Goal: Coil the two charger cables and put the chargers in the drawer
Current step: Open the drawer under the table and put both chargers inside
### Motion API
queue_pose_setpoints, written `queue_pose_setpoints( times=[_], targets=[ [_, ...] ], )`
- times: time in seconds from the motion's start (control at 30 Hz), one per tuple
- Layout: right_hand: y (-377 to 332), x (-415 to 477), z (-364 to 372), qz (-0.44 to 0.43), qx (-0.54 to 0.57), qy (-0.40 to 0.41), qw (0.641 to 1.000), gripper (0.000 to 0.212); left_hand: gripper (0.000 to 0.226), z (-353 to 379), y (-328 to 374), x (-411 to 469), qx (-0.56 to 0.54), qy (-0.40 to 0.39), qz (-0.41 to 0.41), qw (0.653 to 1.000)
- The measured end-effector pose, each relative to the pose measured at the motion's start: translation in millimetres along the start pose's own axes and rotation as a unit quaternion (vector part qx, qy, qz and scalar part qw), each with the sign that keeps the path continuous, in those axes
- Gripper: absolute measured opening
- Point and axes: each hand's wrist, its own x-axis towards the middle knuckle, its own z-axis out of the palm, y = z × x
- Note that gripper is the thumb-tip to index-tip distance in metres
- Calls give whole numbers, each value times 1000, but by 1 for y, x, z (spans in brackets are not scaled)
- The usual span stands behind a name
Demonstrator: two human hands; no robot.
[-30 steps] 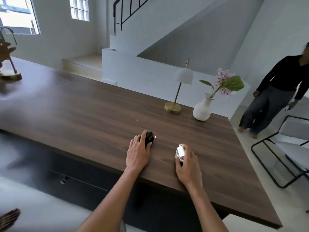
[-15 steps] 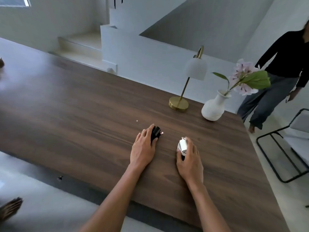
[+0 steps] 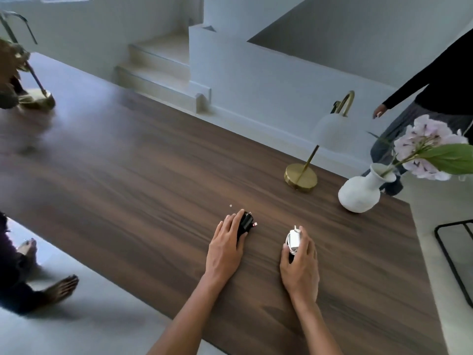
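Showing, in the head view, both hands resting on a dark wooden table point(image 3: 128, 188), with a white vase point(image 3: 359, 196) at its far right corner serving as landmark.

The black charger point(image 3: 246, 222) lies nearer the person than the vase and well to its left. The white charger point(image 3: 293, 239) lies between the black charger and the vase, nearer still to the person. A white cable is wound round the white charger. The black one looks bundled, with a small red tip pointing toward the vase.

The long axis of each charger runs away from the person, in line with the fingers beside it.

The left hand point(image 3: 225, 248) lies against the vase-far side of the black charger with fingers nearly straight; whether the thumb closes a grip cannot be told. The right hand point(image 3: 299, 265) grips the white charger, thumb on the side away from the vase and fingers on the side toward it. The hands are apart, one charger to each.

Coiling appears done. No drawer is in view, so its direction from the hands cannot be read; the likely next move is to lift each charger with its own hand.
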Motion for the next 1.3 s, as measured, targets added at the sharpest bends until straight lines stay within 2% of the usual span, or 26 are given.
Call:
queue_pose_setpoints(
  times=[0.37, 0.63, 0.73, 0.83, 0.9, 0.97, 1.07, 1.13, 1.3],
  targets=[
    [-47, -24, 30, -30, 24, -50, 998, 62, 56, -43, -38, -11, 56, -5, 0, 998],
    [-104, -56, 57, -2, 5, -33, 999, 65, 57, -94, -88, -7, 34, -12, 3, 999],
    [-125, -67, 63, 11, -4, -20, 1000, 71, 60, -109, -104, -9, 24, -27, 31, 999],
    [-144, -79, 70, 10, 5, -4, 1000, 86, 74, -123, -121, -15, 12, -55, 51, 997],
    [-152, -86, 74, 31, 0, 7, 1000, 94, 81, -134, -132, -21, 35, -73, 58, 995],
    [-156, -98, 77, 80, -32, 20, 996, 97, 77, -146, -145, -30, 92, -79, 60, 991],
    [-167, -127, 79, 167, -104, 22, 980, 88, 72, -162, -160, -42, 150, -89, 52, 983],
    [-175, -150, 81, 190, -145, 16, 971, 77, 71, -171, -165, -51, 155, -98, 51, 982],
    [-213, -212, 94, 132, -159, 19, 978, 64, 58, -184, -185, -103, 161, -73, 136, 975]
  ],
)
